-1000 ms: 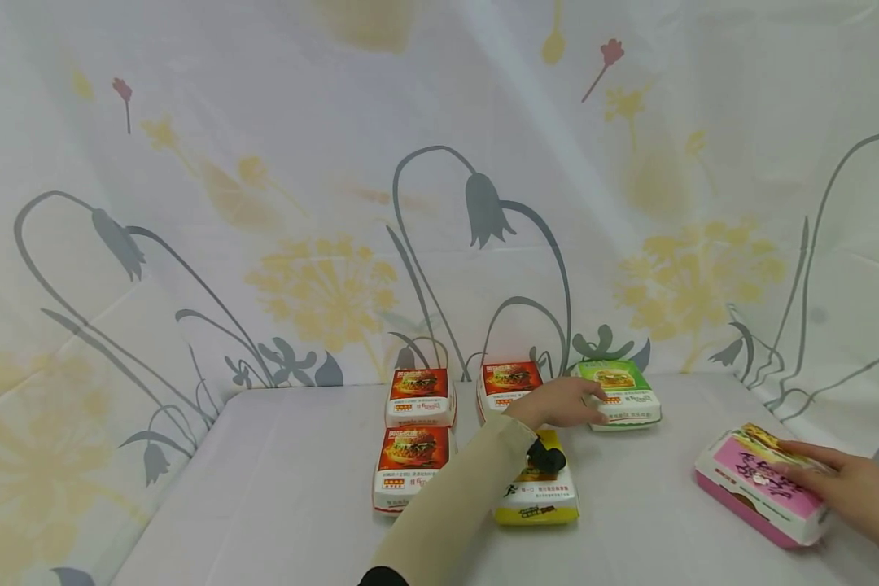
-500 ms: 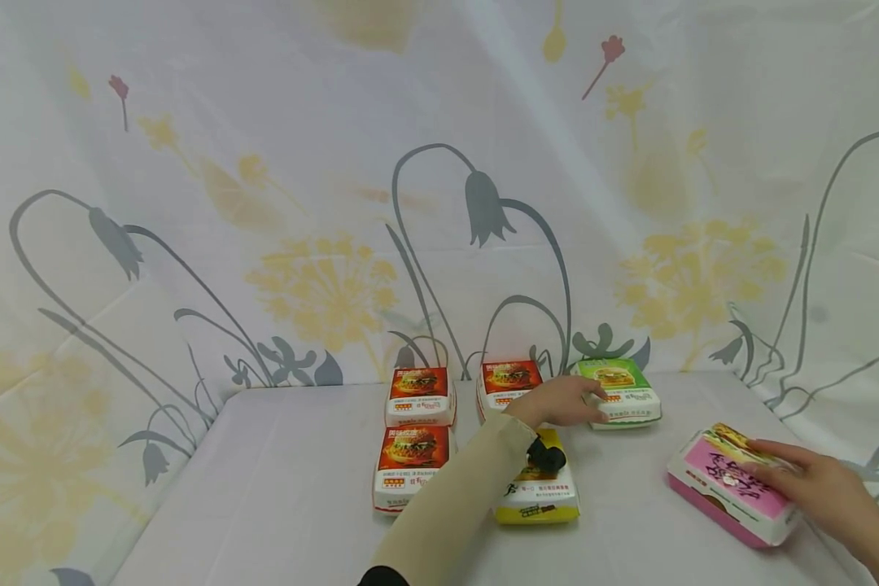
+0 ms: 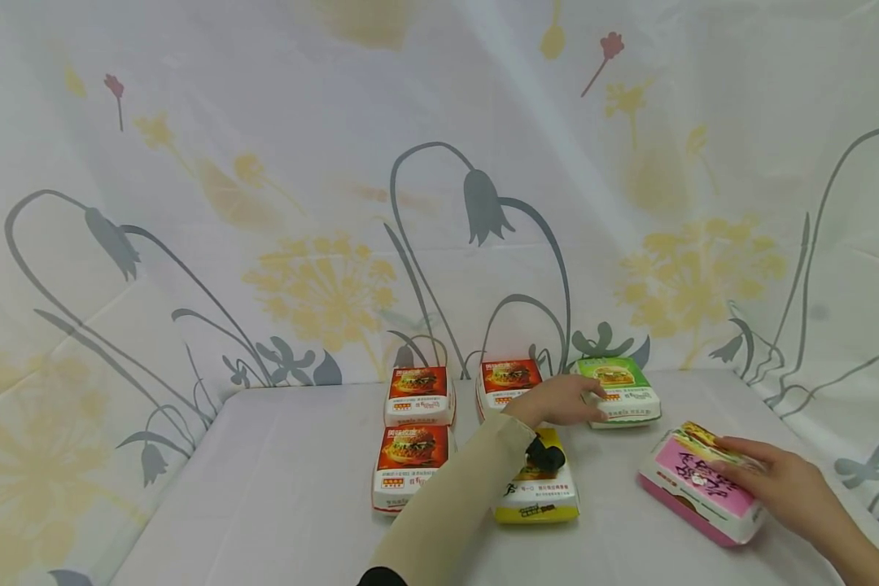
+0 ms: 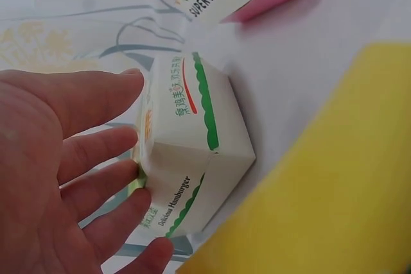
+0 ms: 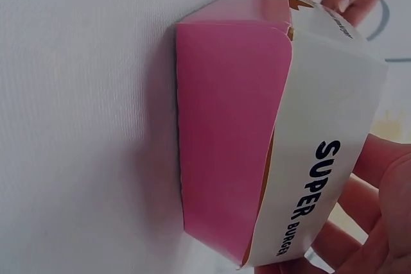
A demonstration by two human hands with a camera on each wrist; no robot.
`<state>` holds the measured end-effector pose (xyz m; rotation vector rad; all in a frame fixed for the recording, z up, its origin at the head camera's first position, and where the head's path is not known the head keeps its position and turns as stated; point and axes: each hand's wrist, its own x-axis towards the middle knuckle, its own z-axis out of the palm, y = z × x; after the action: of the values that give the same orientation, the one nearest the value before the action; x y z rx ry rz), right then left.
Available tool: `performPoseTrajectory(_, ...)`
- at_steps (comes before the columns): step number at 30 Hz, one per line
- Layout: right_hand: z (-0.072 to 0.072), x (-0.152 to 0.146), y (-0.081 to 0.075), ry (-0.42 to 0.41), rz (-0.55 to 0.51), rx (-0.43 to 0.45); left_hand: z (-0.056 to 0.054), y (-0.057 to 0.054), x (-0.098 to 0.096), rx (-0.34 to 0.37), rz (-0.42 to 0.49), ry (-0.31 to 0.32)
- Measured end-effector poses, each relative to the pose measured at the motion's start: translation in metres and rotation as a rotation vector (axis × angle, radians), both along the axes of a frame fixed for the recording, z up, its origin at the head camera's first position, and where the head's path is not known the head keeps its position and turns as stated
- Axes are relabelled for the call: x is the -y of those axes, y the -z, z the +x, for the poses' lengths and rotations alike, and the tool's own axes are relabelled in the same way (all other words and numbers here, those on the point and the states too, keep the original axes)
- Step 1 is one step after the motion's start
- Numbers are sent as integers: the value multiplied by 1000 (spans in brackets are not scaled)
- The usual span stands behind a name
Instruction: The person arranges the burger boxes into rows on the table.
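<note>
My left hand (image 3: pixel 566 400) reaches across to the green-and-white burger box (image 3: pixel 623 392), its loosely extended fingers touching or just beside the lid. In the left wrist view the fingers and thumb of that hand (image 4: pixel 83 165) are spread toward the lid. My right hand (image 3: pixel 784 484) holds a pink-and-white burger box (image 3: pixel 703 480) at the right, thumb on the top and fingers over the far side. "SUPER BURGER" is printed on its lid in the right wrist view. That box sits angled, on or just above the table; I cannot tell which.
Two red burger boxes, a back one (image 3: pixel 417 395) and a front one (image 3: pixel 406 464), line up at the left. Another red box (image 3: pixel 509 378) stands behind my left wrist. A yellow box (image 3: pixel 538 492) lies partly under the left forearm. A flowered curtain (image 3: pixel 447 244) hangs behind the white table (image 3: pixel 278 488).
My right hand has moved left with the pink-and-white burger box, bringing it closer to the green one. The left hand and the other boxes have stayed in place.
</note>
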<state>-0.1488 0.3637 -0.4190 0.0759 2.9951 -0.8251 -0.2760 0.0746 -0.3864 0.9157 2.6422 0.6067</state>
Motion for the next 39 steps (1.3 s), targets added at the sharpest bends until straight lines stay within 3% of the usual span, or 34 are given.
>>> performPoseTrajectory(10, 0, 21, 0, -17, -5, -37, 0, 0, 0, 2, 0, -4)
performPoseTrajectory(21, 2, 44, -2, -5, -10, -43, 4, -13, 4, -64, -21, 91)
performPoseTrajectory(25, 3, 48, -3, -5, -13, -46, 14, -20, 5, -108, -19, 132)
performPoseTrajectory(31, 4, 50, -2, -15, 7, -89, 39, -28, 5, -129, -4, 213)
performPoseTrajectory(35, 5, 51, 0, -12, 19, -107, 56, -26, 0, -139, -30, 295)
performPoseTrajectory(39, 5, 52, 1, -10, 21, -99, 68, -21, -7, -104, -75, 331)
